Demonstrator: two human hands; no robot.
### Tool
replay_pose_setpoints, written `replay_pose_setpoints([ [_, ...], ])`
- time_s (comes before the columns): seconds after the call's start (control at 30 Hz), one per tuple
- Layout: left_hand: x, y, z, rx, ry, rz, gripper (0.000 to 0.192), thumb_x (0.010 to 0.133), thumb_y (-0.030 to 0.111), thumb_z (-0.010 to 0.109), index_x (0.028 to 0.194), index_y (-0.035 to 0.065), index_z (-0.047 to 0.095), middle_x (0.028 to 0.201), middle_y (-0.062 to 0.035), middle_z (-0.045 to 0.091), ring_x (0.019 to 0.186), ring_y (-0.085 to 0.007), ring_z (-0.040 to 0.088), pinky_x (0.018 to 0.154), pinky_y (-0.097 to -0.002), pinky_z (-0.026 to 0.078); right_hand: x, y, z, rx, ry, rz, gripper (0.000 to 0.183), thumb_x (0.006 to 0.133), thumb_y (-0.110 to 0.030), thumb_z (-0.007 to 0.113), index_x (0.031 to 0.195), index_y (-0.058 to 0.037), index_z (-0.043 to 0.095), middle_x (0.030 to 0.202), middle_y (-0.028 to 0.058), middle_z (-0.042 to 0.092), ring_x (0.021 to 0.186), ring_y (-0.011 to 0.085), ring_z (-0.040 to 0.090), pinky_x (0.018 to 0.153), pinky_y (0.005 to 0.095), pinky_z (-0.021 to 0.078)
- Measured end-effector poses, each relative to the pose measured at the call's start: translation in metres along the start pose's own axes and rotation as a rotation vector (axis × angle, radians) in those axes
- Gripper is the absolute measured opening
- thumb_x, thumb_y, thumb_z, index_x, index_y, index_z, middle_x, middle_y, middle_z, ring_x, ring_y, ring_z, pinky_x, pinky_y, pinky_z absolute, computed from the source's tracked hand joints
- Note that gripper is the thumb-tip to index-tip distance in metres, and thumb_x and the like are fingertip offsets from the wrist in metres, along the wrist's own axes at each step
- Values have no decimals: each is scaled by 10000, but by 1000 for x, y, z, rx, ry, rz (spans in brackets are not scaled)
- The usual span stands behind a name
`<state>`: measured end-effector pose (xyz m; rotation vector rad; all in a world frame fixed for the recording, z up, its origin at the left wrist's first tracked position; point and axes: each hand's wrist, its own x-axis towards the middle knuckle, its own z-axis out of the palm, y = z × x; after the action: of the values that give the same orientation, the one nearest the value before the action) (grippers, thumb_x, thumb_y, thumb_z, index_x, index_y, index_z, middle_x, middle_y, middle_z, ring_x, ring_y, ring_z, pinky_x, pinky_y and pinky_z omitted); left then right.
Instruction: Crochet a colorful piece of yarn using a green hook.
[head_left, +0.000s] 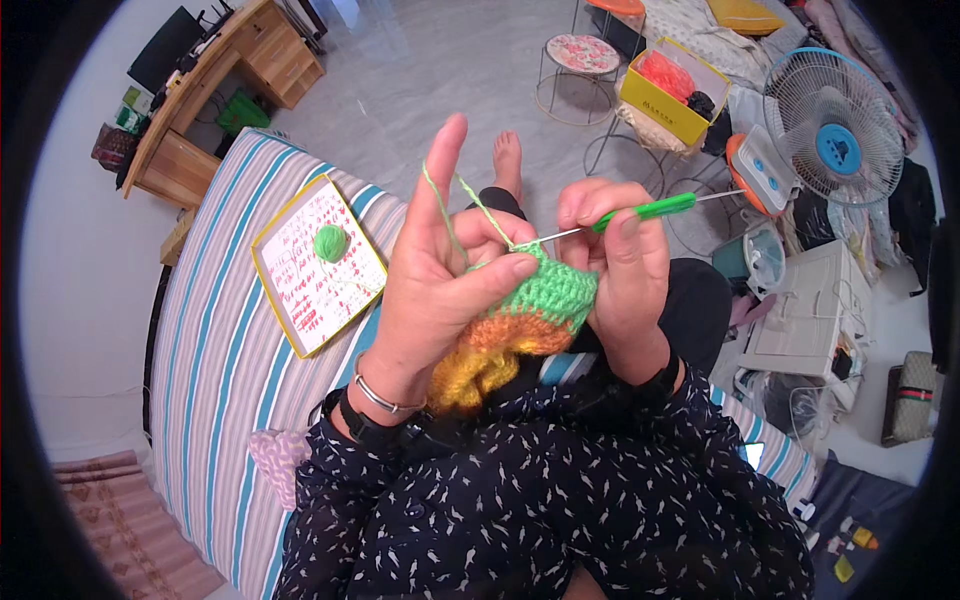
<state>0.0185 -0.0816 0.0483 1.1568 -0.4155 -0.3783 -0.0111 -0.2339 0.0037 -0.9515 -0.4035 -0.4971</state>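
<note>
My left hand (442, 262) pinches the top edge of a crocheted piece (547, 292) between thumb and fingers. The piece is worked in bands of green, orange and yellow yarn. A green yarn strand (480, 204) loops over my raised left index finger and runs down to the stitches. In my right hand (626, 262) is a crochet hook (652, 211) with a green handle, its metal tip at the green edge near my left thumb. To the left, a ball of green yarn (331, 244) sits in a shallow yellow-rimmed box lid (300, 330) lined with handwritten paper.
The lid lies on a striped bedsheet (217, 315). Beyond are a wooden desk (247, 52), a floral-topped stool (583, 54) and a yellow box (660, 109) holding a red bag. An electric fan (836, 146) and a white cabinet (799, 315) stand at the right.
</note>
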Motion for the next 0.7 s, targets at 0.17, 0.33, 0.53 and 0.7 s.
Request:
replay_pose_setpoints([
  [0.17,-1,0,2,-39,-13,-13,970,730,8,682,1496,117,97,868,-67,621,762,-62,579,662,-157,440,2,-2,-6,11,-26,32,272,1010,-255,400,1006,-18,534,926,106,571,613,67,489,542,174,346],
  [0.33,-2,8,1,-36,-70,-48,973,719,23,683,1495,107,102,852,-61,616,702,-35,524,628,-144,388,6,-7,-10,8,-76,7,292,1011,-285,390,984,-25,522,901,106,566,667,106,536,541,184,354],
  [0.53,-2,4,2,-19,-76,-19,944,729,21,658,1493,94,109,835,-51,597,701,-47,510,646,-151,383,4,-9,-11,97,-51,136,294,1006,-298,403,959,-29,513,885,108,560,690,124,542,558,199,370],
  [0.7,0,-6,5,-10,-74,38,889,752,-9,620,1487,69,126,832,-49,584,773,-81,539,716,-186,415,3,-6,-7,253,-40,203,290,1006,-293,404,962,-29,514,865,102,555,712,127,540,582,213,387],
])
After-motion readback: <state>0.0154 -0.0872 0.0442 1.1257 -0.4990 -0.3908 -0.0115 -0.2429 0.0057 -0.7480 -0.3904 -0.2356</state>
